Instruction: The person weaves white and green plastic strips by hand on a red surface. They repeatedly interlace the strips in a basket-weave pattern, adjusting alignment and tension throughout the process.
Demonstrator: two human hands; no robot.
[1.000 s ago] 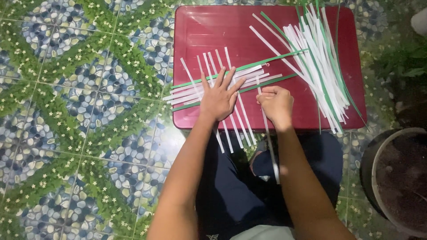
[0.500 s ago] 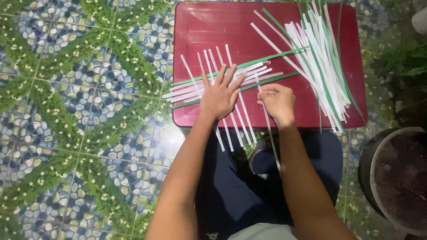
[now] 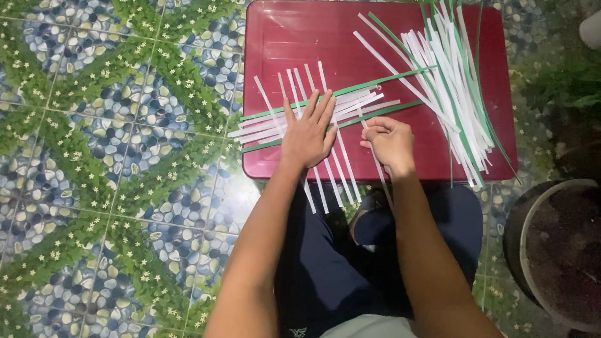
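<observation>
The left hand (image 3: 308,133) lies open and flat at mid-frame, pinning the crossed strips (image 3: 313,116) so the weave stays put. Beside it, the right hand (image 3: 389,143) pinches one white strip (image 3: 375,159), apparently threading it in. About five upright strips cross two green ones. A loose pile (image 3: 447,81) waits upper right on the red table (image 3: 288,37).

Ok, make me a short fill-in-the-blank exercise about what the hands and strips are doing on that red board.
1. The left hand lies ____ on the crossed strips, fingers spread.
2. The right hand pinches a single ____ strip.
3. The work lies on a ____ board.
4. The pile of loose strips lies on the person's ____ side of the board.

Missing words: flat; white; red; right
</observation>
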